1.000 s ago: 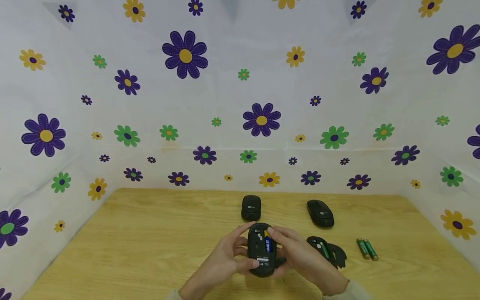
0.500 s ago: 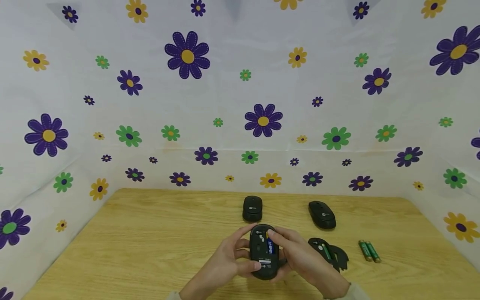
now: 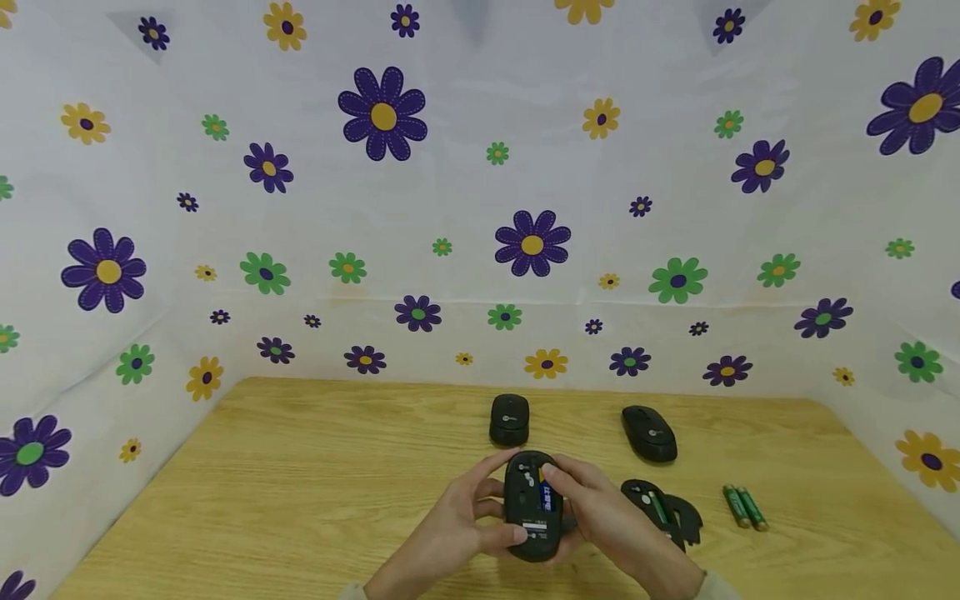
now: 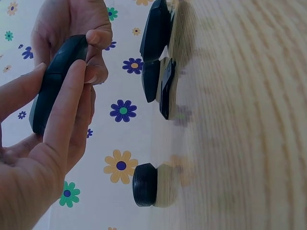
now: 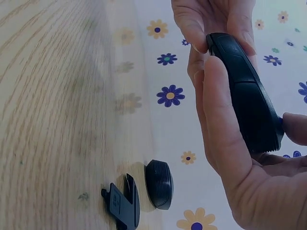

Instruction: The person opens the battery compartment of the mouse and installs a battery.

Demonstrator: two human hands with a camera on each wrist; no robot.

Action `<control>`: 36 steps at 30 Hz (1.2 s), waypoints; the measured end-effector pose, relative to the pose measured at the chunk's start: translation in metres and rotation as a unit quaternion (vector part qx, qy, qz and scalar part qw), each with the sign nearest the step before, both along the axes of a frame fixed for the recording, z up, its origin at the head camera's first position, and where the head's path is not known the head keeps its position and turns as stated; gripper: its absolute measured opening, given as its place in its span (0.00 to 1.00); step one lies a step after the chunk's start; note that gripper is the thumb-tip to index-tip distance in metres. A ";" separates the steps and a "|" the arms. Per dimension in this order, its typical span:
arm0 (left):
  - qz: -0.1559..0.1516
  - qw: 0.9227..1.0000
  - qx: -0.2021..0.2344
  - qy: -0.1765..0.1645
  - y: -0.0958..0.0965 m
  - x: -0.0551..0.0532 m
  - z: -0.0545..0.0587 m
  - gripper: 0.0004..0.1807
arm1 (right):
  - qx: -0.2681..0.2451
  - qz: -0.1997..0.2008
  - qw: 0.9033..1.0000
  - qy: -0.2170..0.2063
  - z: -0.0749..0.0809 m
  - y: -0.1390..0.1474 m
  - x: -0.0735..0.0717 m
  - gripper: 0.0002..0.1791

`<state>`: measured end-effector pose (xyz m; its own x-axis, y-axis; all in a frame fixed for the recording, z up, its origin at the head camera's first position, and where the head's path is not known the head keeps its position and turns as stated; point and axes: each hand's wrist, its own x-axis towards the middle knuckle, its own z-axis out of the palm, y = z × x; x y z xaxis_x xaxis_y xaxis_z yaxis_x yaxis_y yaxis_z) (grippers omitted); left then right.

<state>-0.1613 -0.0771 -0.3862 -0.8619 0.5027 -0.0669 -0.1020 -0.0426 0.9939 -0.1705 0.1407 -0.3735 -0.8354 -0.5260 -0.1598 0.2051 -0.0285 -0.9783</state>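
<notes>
Between both hands a black computer mouse [image 3: 533,507] is held up off the table, its underside facing the head camera. A blue battery with a yellow end [image 3: 546,492] lies in its uncovered slot. My left hand [image 3: 465,517] grips the mouse's left side, thumb on the lower underside by the white label. On the other side, my right hand [image 3: 596,512] holds it, with the thumb pressing at the battery's upper end. In the right wrist view the mouse [image 5: 247,93] stands nearly edge-on between the fingers. Its battery slot is hidden in both wrist views.
Two black mice, one at the back middle [image 3: 509,419] and one at the back right [image 3: 649,433], rest on the wooden table [image 3: 337,450]. An upturned mouse [image 3: 643,493] with a green battery and a black cover [image 3: 687,518] lie near my right wrist. Two green batteries [image 3: 746,507] lie farther right.
The head view has shifted slightly, so everything in it sits a little farther right and lower. Both hands keep their hold on the mouse, right thumb still on the battery.
</notes>
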 end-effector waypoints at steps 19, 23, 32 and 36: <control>-0.007 1.000 -0.012 -0.003 0.001 0.000 0.000 0.45 | 0.091 -0.047 0.993 0.063 -0.003 -0.004 0.001 0.24; -0.006 1.000 -0.015 -0.005 0.002 0.000 -0.002 0.45 | 0.099 -0.050 0.992 0.056 -0.003 -0.005 0.001 0.23; 0.002 1.000 -0.023 -0.011 0.003 -0.001 -0.005 0.45 | 0.079 -0.049 0.995 0.039 -0.008 -0.003 -0.001 0.26; 0.006 1.000 -0.017 -0.015 0.001 -0.003 -0.003 0.43 | 0.041 -0.030 0.999 0.008 -0.008 -0.003 -0.004 0.27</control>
<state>-0.1643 -0.0765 -0.3896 -0.8654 0.4889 -0.1102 -0.1324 -0.0109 0.9911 -0.1741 0.1373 -0.3811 -0.8675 -0.4612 -0.1864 0.1893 0.0404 -0.9811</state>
